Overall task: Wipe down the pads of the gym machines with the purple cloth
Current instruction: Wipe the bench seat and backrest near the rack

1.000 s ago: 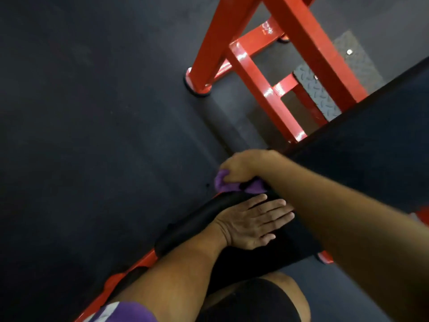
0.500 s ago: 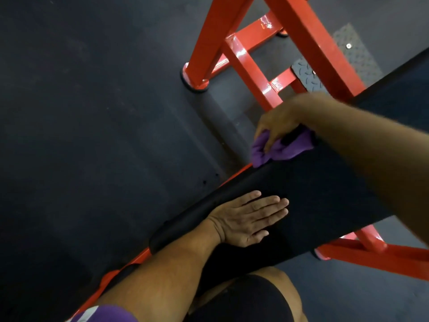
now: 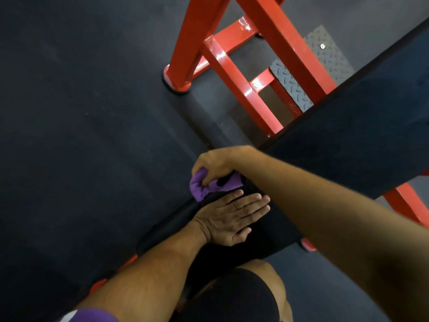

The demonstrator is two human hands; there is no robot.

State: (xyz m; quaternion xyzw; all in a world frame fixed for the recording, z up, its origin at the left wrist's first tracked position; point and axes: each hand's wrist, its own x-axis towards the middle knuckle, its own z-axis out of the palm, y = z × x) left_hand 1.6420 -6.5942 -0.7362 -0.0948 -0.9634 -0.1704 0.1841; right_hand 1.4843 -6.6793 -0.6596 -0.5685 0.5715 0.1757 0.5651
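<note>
You are mid-wipe: your right hand (image 3: 214,165) grips the bunched cloth (image 3: 209,185) at the near left edge of the black pad (image 3: 362,135), while your left hand (image 3: 232,219) rests flat, fingers straight, steadying it. Next, sweep up the pad's unwiped length.

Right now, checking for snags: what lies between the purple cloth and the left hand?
Head view: only bare black pad separates purple cloth from left hand.
</note>
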